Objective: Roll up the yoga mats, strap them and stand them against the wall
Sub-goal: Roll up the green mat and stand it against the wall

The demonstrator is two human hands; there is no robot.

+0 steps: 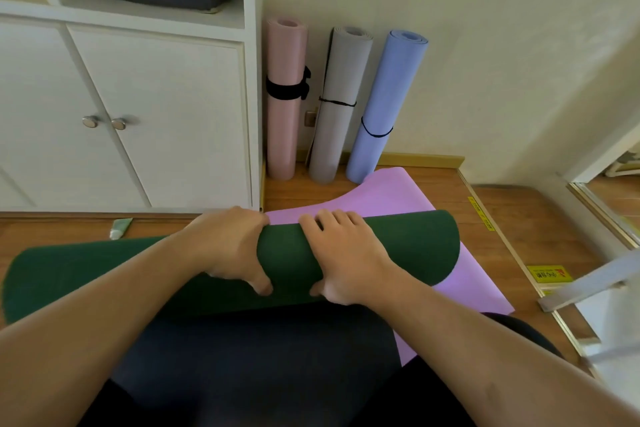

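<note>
The step in hand was the rolling of the dark green yoga mat: both hands gripped the roll side by side near its middle, fingers curled over the far side and thumbs tucked under the near side. The left hand sat just left of the right hand, a short stretch of green showing between them. Neither hand was open; each was clamped round the roll.

The green roll lay crosswise directly under the hands, close to the person's dark-clad lap, its ends reaching well out to the left of the left hand and to the right of the right hand. It looked matte, thick and loosely rounded, with the right end showing a curved edge. Beyond the fingertips and off to the right of the right hand, a flat purple yoga mat lay spread on the wooden floor, partly under the green roll.

Far ahead of the hands, three strapped rolls stood against the wall: a pink rolled mat, a grey rolled mat and a blue rolled mat, each bound with a black strap.

By my judgement the next move called for tightening the roll evenly along its length, then finding a strap; none was visible near the hands.
</note>
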